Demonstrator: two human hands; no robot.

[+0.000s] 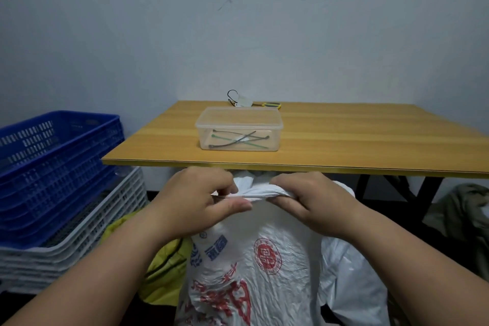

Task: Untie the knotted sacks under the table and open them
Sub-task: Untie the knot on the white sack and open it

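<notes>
Left hand (195, 201) and right hand (312, 201) both curled, fingers pinching twisted neck (255, 191) of white printed sack (254, 267), knot between the two sets of fingers, tabletop (344, 137) edge just above fingers, clear lidded box (239, 132) beyond.

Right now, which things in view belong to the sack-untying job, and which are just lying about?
In the job:
printed white sack
its twisted neck, gripped by the left hand and the right hand

Lying about:
clear plastic box of ties on the table
blue crate
white crates
yellow-handled tool
</notes>
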